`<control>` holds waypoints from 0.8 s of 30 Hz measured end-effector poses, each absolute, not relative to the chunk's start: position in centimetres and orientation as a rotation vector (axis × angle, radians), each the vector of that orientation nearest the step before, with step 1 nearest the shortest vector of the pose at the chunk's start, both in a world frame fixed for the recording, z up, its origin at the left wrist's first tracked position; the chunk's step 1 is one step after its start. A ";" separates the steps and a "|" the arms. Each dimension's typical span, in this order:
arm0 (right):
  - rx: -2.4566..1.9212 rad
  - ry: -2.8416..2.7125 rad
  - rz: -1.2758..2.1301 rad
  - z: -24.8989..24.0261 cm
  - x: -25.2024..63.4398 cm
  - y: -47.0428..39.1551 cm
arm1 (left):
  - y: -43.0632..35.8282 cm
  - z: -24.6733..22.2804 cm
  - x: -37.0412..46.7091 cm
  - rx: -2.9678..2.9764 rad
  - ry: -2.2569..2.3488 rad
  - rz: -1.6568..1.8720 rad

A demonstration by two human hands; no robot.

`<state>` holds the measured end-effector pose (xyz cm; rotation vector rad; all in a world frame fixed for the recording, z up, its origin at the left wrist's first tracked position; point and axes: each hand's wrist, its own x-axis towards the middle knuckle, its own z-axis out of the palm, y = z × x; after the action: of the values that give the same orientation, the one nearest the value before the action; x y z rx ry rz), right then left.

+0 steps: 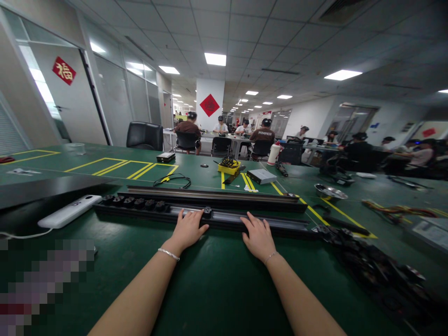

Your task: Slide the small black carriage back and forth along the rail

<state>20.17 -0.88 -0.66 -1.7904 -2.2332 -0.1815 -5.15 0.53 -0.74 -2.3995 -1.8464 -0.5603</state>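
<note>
A long black power track [231, 218] with a pale inner channel lies crosswise on the green table. Several round black socket modules [139, 203] sit in a row in its left part. Farther right in the channel stands one single black socket module [207, 212]. My left hand [189, 229] rests on the track with its fingers stretched out, the tips just left of that single module. My right hand [259, 237] lies with spread fingers over the front edge, right of the module. Behind runs a second black track [210, 196], parallel to the first.
Loose black modules [374, 266] are heaped at right, beside a metal bowl [331, 191] and coloured cables [388, 210]. A white power strip [70, 211] lies left. Farther back are a yellow box [229, 165], a grey box [261, 176] and a bottle [274, 154]. People sit beyond.
</note>
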 end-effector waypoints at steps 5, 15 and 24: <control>-1.786 -2.226 -0.190 -0.7 20.2 -0.9 | 0.7 -0.8 -5.4 -2.406 -1.843 -0.568; -1.784 -2.227 -0.214 -0.8 20.2 -0.9 | 0.9 -1.0 -5.4 -2.399 -1.844 -0.573; -1.772 -2.217 -0.225 -1.0 20.2 -0.9 | 0.9 -0.8 -5.3 -2.373 -1.849 -0.514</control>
<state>20.22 -0.85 -1.01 -1.7723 -2.2166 -0.2252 -5.35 0.87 -0.83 -2.3726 -1.8495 -0.5143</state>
